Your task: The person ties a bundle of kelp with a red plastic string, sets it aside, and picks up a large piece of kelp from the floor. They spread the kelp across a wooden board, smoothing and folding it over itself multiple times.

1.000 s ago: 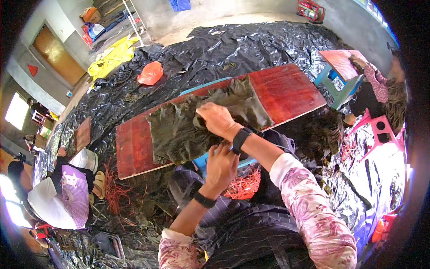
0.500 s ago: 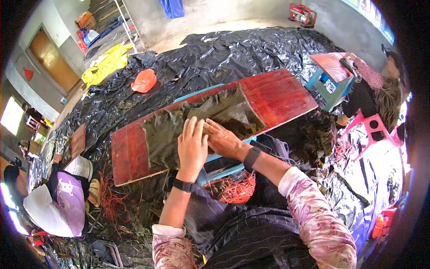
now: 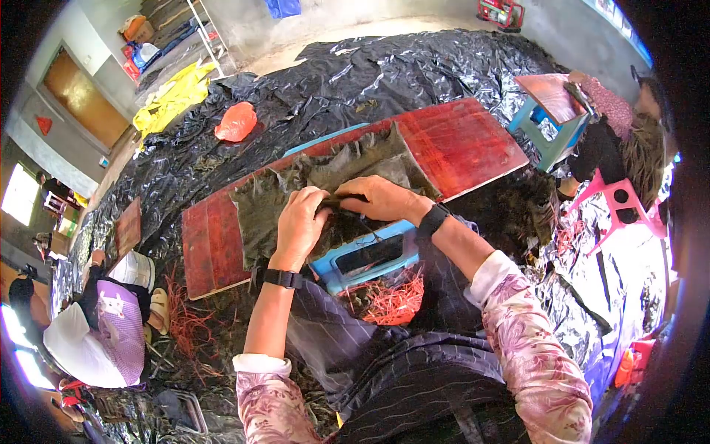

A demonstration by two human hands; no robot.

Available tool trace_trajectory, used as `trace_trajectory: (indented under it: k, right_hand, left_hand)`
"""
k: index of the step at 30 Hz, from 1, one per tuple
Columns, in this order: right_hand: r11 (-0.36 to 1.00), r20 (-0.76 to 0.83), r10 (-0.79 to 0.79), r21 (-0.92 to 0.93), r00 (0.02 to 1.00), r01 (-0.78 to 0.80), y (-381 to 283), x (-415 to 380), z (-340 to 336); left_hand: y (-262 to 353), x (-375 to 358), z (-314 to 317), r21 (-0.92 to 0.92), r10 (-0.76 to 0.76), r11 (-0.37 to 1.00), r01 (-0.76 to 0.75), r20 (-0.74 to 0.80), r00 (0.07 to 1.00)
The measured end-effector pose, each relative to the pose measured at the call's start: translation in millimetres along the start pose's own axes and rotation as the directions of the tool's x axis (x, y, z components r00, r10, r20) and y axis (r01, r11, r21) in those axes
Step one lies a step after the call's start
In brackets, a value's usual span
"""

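A broad, wrinkled, dark olive-brown sheet that looks like kelp lies across a red wooden board. At the near edge of this kelp sheet, my left hand is closed, thumb against fingers, pinching the edge. My right hand is beside it, its curled fingers also gripping the edge, and the fingertips of both hands nearly meet. Part of the edge is hidden under my fingers. Below the board shows a blue plastic stool, and a heap of red strings sits close to my lap.
Black plastic sheeting covers the floor, with a red plastic bag on it. A person in a purple apron sits at left. Another person is at right by a blue-green stool and a pink stool.
Both hands have gone from lying flat on the kelp sheet to pinching its near edge. That edge is drawn back, uncovering more of the blue stool.
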State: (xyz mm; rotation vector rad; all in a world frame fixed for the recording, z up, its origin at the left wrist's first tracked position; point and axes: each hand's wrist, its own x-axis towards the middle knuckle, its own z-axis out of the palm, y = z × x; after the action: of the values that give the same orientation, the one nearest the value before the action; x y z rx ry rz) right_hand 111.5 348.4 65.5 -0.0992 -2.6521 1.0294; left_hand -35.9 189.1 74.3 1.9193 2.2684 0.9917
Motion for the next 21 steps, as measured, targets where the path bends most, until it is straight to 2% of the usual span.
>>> trace_trajectory:
  k: [4, 6, 8, 10, 12, 14, 15, 17, 18, 20, 21]
  right_hand:
    - [0.997, -0.039, -0.029, -0.07, 0.999, 0.027, -5.3, -13.8, -9.2]
    - [0.988, -0.127, -0.088, -0.134, 0.988, 0.071, -2.2, -14.2, -11.2]
    - [0.987, -0.13, -0.074, -0.152, 0.989, 0.054, -2.2, -14.0, -15.6]
    - [0.965, -0.241, -0.041, -0.261, 0.97, -0.024, -0.4, -14.2, -16.0]
    - [0.957, -0.251, -0.003, -0.281, 0.968, -0.07, -0.4, -14.9, -16.1]
    - [0.915, -0.317, 0.072, -0.356, 0.946, -0.189, -0.7, -14.1, -14.9]
    - [0.915, -0.32, 0.075, -0.355, 0.944, -0.193, -2.2, -13.1, -13.9]
    - [0.871, -0.449, 0.087, -0.4, 0.889, -0.287, -6.1, -9.9, -9.8]
    - [0.872, -0.45, 0.091, -0.396, 0.889, -0.289, -6.2, -7.5, -6.6]
    - [0.79, -0.418, -0.063, -0.576, 0.906, -0.21, -2.6, -2.3, 1.1]
    - [0.749, -0.371, -0.108, -0.64, 0.922, -0.17, 0.8, -1.7, 7.0]
  left_hand:
    - [4.7, 8.1, -5.4, 0.13, 0.096, 0.988, -0.088, -0.056, 0.994]
    - [13.3, 13.4, -9.7, 0.183, 0.144, 0.975, -0.126, -0.09, 0.985]
    - [16.6, 19.3, -9.2, 0.237, 0.197, 0.958, -0.164, -0.121, 0.973]
    - [17.7, 25.1, -7.6, 0.287, 0.246, 0.939, -0.189, -0.175, 0.953]
    - [19.8, 29.4, -7.2, 0.301, 0.274, 0.93, -0.209, -0.194, 0.942]
    - [22.0, 32.7, -8.8, 0.316, 0.303, 0.921, -0.228, -0.213, 0.929]
    - [23.7, 31.9, -11.8, 0.362, 0.361, 0.894, -0.265, -0.231, 0.903]
    - [22.7, 28.5, -14.2, 0.406, 0.421, 0.862, -0.303, -0.241, 0.875]
    - [20.4, 26.0, -15.5, 0.433, 0.441, 0.844, -0.317, -0.224, 0.869]
    - [13.9, 17.8, -16.0, 0.461, 0.457, 0.825, -0.327, -0.204, 0.866]
    - [7.4, 10.8, -13.0, 0.451, 0.418, 0.835, -0.314, -0.149, 0.896]
